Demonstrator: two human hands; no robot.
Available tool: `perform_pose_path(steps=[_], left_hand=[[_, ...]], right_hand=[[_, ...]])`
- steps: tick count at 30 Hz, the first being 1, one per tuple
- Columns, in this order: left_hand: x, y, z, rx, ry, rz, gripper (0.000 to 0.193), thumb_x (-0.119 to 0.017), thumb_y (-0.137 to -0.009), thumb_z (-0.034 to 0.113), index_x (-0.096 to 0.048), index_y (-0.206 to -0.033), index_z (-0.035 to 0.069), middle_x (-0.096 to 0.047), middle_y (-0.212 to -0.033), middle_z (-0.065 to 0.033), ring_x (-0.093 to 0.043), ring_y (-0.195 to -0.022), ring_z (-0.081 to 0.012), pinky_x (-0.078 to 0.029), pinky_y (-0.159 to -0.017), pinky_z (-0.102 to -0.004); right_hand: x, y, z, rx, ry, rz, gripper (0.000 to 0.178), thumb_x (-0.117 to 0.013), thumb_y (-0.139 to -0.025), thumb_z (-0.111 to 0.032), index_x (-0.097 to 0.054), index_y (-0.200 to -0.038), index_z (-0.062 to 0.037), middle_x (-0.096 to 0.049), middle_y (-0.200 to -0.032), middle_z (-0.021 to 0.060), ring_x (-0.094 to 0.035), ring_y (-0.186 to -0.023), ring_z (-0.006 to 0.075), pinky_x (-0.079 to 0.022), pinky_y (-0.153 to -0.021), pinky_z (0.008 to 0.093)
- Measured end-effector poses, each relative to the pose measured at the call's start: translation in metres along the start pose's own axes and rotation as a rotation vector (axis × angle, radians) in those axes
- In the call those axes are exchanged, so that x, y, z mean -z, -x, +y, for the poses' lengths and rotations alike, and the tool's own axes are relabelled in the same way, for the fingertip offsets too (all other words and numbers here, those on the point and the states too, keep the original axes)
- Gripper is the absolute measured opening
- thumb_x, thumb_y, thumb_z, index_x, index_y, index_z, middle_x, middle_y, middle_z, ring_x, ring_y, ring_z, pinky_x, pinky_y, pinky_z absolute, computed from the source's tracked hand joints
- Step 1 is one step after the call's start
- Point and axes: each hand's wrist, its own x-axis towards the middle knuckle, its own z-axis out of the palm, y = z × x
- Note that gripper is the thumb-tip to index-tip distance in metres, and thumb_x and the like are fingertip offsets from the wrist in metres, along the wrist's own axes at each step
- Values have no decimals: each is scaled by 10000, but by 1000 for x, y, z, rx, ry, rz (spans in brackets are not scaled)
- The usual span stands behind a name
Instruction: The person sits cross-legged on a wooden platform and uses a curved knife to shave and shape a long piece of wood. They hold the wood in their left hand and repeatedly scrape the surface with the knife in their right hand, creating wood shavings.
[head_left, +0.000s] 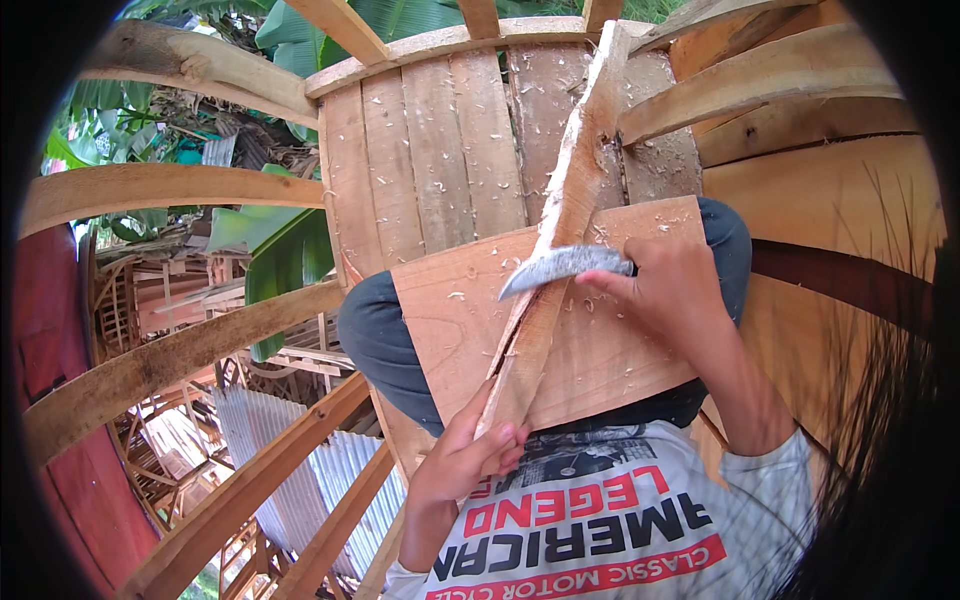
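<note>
A long, rough strip of wood (575,200) runs from near my body up across the plank platform, one edge pale and freshly cut, with a dark split toward its near end. My left hand (474,452) is wrapped round that near end. In my right hand (660,285) is a knife with a broad, curved grey blade (560,267); its handle is hidden by my fingers. The blade lies across the strip, against its pale edge. Under both, a flat wooden board (450,300) rests over my lap.
Curled shavings lie scattered over the plank platform (430,150). Curved wooden beams (180,190) stick out on both sides, with gaps between them on the left. Below there are corrugated metal sheets (260,450) and loose timber. Banana leaves (290,250) hang close by the platform.
</note>
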Motion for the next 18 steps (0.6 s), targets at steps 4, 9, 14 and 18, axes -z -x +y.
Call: perform_pose_path(steps=[4,9,14,18], left_hand=[[-3,7,-1,40,56,65,619,-514,-938,151,-201,-1468,87,-520,-925,-61,-452,-694,-92,-408,-604,-220],[3,7,-4,48,159,20,647,-524,-935,149,-173,-1474,86,-520,-931,-61,-448,-693,-91,-396,-600,-215],[-3,10,-2,-34,-120,3,630,-512,-942,149,-174,-1467,65,-508,-911,-49,-440,-679,-82,-380,-580,-205],[-9,9,-6,-86,-120,41,537,-493,-949,154,-255,-1417,42,-494,-857,-19,-431,-664,-64,-372,-564,-199]], right_hand=[[7,-15,13,-79,-6,68,648,-608,-746,-640,-630,-589,-12,-585,-554,176,-622,-556,330,-489,-521,410],[7,9,-4,13,-143,-96,640,-608,-760,-625,-632,-590,-9,-584,-559,180,-611,-550,337,-484,-531,423],[8,1,-3,-102,-143,-33,641,-599,-756,-640,-654,-628,-14,-587,-566,178,-610,-540,328,-488,-523,409],[12,-9,4,-102,-149,-46,614,-602,-763,-621,-663,-650,-21,-594,-581,180,-620,-564,335,-491,-527,410]])
